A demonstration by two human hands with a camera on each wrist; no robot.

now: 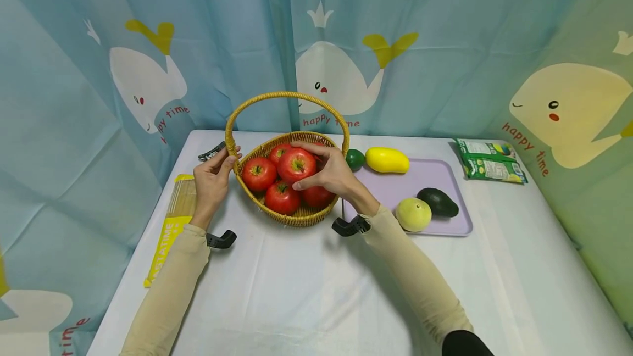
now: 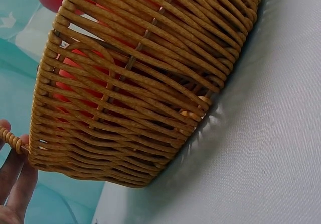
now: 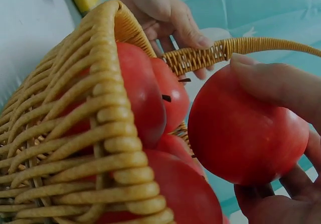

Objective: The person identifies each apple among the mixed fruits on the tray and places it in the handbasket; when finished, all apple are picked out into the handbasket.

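A wicker basket [image 1: 292,221] with a tall arched handle [image 1: 287,94] stands at the back of the table, holding several red apples [image 1: 282,198]. My left hand [image 1: 212,179] grips the foot of the handle on the left side, thumb in front and fingers behind, as the right wrist view also shows. With thumb and fingers around it, my right hand [image 1: 332,170] holds one red apple [image 3: 246,128] at the top of the pile, above the basket's rim. In the left wrist view only some fingers [image 2: 22,184] show beside the woven wall [image 2: 125,98].
Right of the basket lies a lilac tray [image 1: 457,227] with a yellow mango-like fruit [image 1: 387,160], a green fruit [image 1: 354,159], a dark avocado [image 1: 438,202] and a pale green round fruit [image 1: 413,214]. Green packets [image 1: 489,161] lie far right, a yellow pasta pack [image 1: 170,229] left.
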